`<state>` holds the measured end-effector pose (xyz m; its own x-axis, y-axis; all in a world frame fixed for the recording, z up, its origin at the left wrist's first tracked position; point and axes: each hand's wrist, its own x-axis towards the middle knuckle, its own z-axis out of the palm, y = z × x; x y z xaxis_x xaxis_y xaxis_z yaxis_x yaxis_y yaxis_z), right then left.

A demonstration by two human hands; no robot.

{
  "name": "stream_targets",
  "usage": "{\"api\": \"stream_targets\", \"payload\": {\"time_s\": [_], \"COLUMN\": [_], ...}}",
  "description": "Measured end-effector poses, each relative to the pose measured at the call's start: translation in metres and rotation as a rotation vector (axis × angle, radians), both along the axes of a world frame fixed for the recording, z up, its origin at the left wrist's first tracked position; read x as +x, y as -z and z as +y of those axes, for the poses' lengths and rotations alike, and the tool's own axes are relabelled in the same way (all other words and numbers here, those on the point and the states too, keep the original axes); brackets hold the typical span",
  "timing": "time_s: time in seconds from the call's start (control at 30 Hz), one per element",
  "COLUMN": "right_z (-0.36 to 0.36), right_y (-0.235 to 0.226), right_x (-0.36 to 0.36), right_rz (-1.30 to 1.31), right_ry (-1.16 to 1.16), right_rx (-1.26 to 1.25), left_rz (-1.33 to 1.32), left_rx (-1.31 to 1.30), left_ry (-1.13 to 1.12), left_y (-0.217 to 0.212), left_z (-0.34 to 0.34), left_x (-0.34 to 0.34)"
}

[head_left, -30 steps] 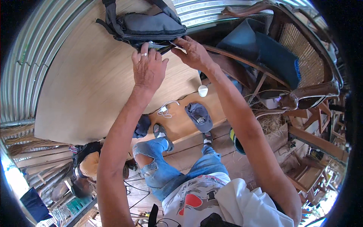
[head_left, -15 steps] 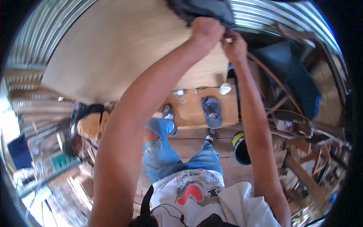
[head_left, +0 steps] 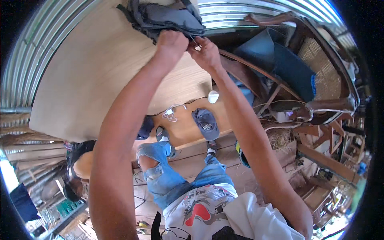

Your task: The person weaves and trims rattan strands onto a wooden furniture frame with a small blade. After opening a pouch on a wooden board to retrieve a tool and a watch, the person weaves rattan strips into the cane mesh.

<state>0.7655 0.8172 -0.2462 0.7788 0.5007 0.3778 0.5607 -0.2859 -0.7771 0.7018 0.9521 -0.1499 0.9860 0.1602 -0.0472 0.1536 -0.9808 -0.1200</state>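
The fingers (head_left: 205, 41) of the right hand (head_left: 208, 57) bend in toward the thumb, the tips drawn close together with a small bright gap behind them, beside a thin pale strip at the edge of a grey bag (head_left: 170, 16); what they pinch is too small to tell. The left hand (head_left: 172, 42) is curled like a fist with its back upward, against the bag's near side and next to the right hand; its fingertips are hidden, so I cannot tell what it grips. The bag, straps loose, lies at the far right part of the pale wooden tabletop (head_left: 88, 76). Beyond the tabletop and along its left stands corrugated metal (head_left: 240, 18). To the tabletop's right is a chair with a woven cane panel (head_left: 322, 64) and a dark blue sheet (head_left: 294, 68) draped in it. On the near side of the tabletop, a brown bench (head_left: 184, 136) carries a grey cap (head_left: 205, 125), a white cable (head_left: 169, 112) and a rounded white object (head_left: 213, 96) by the tabletop's near right corner. Another person (head_left: 83, 165) is near the tabletop's near left side, partly behind the left forearm.
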Motion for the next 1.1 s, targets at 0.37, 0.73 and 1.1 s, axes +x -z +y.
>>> {"api": "stream_targets", "payload": {"time_s": [0.37,0.73,1.1], "right_z": [0.003,0.004,0.015], "right_y": [-0.013,0.004,0.042], "right_x": [-0.009,0.009,0.075], "right_rz": [0.068,0.151,0.194], "right_ry": [-0.004,0.016,-0.100], "right_rx": [0.003,-0.012,-0.243], "left_rz": [0.222,-0.527,-0.890], "left_rx": [0.055,-0.079,-1.454], "left_ry": [-0.059,0.155,-0.796], "left_y": [-0.013,-0.045,-0.016], "left_z": [0.007,0.000,-0.096], "left_x": [0.003,-0.088,-0.354]}}
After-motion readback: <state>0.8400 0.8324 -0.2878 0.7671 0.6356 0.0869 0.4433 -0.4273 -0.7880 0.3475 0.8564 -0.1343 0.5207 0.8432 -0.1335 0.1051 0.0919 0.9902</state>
